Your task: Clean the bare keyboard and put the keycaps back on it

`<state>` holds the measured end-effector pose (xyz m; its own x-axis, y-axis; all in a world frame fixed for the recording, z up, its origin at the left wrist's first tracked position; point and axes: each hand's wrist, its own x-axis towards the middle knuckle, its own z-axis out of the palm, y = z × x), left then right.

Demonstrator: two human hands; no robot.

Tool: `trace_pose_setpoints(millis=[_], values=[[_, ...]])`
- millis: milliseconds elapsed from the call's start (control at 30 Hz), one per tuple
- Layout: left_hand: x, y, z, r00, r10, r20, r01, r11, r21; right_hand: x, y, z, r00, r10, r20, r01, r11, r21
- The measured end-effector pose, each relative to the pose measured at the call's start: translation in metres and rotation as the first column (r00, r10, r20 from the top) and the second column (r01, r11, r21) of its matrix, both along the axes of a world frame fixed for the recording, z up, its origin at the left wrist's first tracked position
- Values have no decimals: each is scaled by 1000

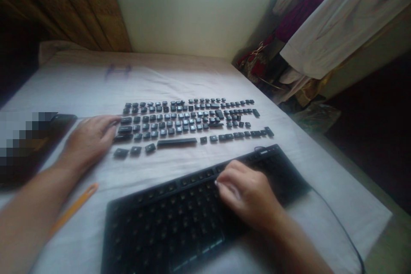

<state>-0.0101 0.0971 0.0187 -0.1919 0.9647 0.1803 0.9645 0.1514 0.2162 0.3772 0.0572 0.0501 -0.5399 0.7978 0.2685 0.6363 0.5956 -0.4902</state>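
A black keyboard (183,218) with its keycaps off lies slanted across the near part of the cloth. Over its upper middle, my right hand (247,192) is closed, thumb and fingertips pinched together; what they hold, if anything, is too small to make out. Beyond the keyboard, loose black keycaps (173,123) are laid out in rows, a long space bar (177,142) among them. My left hand (88,139) rests at the left end of these rows, fingers stretched out toward the outermost wide keycaps. Its fingertips are slightly blurred, so contact with a keycap is unclear.
An orange flat tool (75,207) lies beside my left forearm. A dark object (61,137), partly pixelated, is at the left edge. The keyboard's cable (340,227) runs off the right side. White cloth (154,81) covers the table; clothes (346,21) hang at the right.
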Motion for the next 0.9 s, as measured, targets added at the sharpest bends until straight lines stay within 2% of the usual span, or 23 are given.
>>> trace_pose_setpoints(millis=[367, 900], values=[[3, -1, 2, 1000, 10, -4, -10, 1000, -12, 2, 1, -1, 999, -20, 44, 19, 1000, 23], [4, -1, 6, 1000, 19, -13, -19, 999, -39, 2, 1, 1, 999, -16, 35, 18, 999, -44]])
